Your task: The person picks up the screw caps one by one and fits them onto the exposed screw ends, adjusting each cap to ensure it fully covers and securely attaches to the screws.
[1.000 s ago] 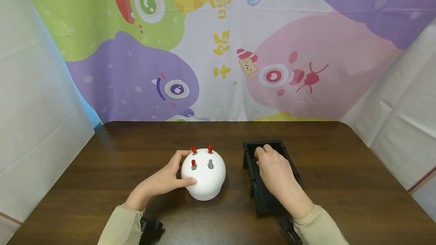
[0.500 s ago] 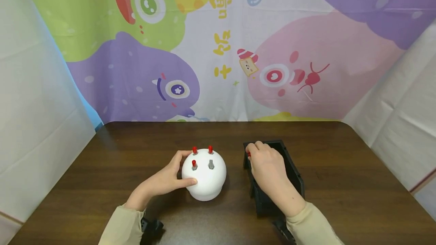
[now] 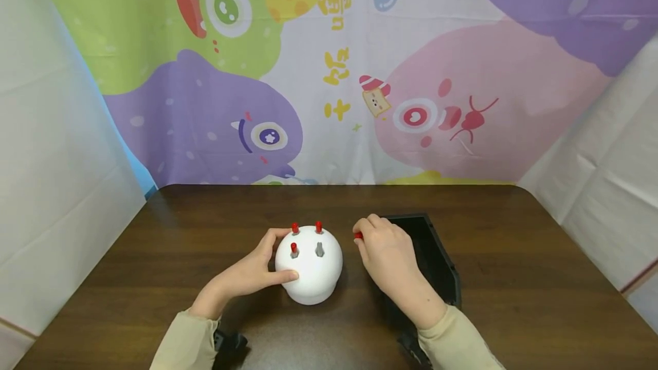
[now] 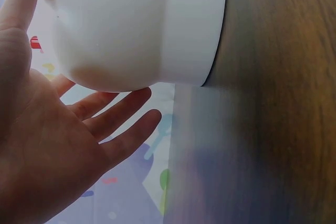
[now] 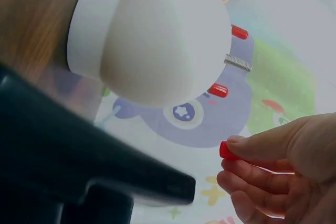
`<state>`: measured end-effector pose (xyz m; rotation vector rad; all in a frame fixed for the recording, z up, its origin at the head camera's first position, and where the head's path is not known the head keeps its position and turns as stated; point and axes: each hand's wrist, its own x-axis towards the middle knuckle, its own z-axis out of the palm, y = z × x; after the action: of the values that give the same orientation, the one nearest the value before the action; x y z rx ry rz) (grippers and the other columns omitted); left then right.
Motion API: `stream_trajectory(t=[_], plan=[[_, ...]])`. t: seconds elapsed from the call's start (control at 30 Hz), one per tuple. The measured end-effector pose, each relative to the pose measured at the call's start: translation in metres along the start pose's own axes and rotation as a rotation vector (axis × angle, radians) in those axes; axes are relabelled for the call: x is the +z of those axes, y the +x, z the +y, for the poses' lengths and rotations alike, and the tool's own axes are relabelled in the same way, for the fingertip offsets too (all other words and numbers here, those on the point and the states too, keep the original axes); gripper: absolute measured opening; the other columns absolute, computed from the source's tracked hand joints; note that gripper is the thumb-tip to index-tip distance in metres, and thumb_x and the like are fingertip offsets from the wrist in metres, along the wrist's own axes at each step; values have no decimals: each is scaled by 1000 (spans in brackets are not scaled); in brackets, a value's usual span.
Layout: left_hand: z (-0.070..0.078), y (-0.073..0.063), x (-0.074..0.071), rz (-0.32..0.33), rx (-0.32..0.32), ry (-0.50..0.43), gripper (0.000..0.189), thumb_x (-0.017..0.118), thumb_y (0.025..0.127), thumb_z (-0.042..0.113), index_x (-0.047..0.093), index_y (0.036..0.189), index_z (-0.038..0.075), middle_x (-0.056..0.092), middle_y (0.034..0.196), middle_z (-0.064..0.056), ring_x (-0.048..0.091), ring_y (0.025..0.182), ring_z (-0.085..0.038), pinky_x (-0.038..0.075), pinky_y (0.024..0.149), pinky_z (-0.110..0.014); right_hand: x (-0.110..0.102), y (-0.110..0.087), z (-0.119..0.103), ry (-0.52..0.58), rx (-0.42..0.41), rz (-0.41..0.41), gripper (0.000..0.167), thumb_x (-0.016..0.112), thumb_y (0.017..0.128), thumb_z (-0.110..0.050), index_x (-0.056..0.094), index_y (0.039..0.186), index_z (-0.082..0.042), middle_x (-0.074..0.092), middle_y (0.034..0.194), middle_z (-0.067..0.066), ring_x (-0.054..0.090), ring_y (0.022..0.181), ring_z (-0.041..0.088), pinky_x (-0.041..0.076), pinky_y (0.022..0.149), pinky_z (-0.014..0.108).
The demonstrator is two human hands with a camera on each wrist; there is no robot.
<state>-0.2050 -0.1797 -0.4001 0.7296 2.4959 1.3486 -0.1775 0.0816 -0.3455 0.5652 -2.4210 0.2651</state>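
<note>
A white dome-shaped body [image 3: 307,270] stands on the table, with metal studs on top. Three studs wear red caps [image 3: 294,248]; the fourth, a bare threaded stud [image 3: 320,250], shows its metal, and its thread is plain in the right wrist view [image 5: 239,63]. My left hand [image 3: 252,267] holds the dome from the left, thumb on the near side and index finger at the back. Between thumb and index finger my right hand [image 3: 388,250] pinches a small red cap [image 5: 228,150], to the right of the dome and apart from it.
A black tray [image 3: 437,256] lies on the right of the brown table [image 3: 205,216], partly beneath my right forearm. Its dark edge [image 5: 173,184] crosses the right wrist view. A cartoon-printed cloth [image 3: 329,147] hangs behind the table.
My right hand has come up out of the black tray and moved left toward the dome, carrying the red cap. The left hand and the dome have stayed in place.
</note>
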Motion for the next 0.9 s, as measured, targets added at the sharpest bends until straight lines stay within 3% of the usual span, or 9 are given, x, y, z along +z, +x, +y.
stream_trajectory(t=[0.43,0.9], plan=[[0,-1,0,2,2,10,73,70,79,33,23,132,16,29,134,-10,41,117,-25,38,93,-43,6,4,-15,107,2,-34,12,73,75,-13,64,83,-13,65,74,-1,58,61,13,46,55,26],[0,1,1,-3,5,-12,73,70,80,31,22,133,15,29,135,-9,41,117,-24,39,93,-42,14,9,-25,193,3,-69,12,71,78,-14,65,88,-10,66,81,3,60,67,13,48,56,24]])
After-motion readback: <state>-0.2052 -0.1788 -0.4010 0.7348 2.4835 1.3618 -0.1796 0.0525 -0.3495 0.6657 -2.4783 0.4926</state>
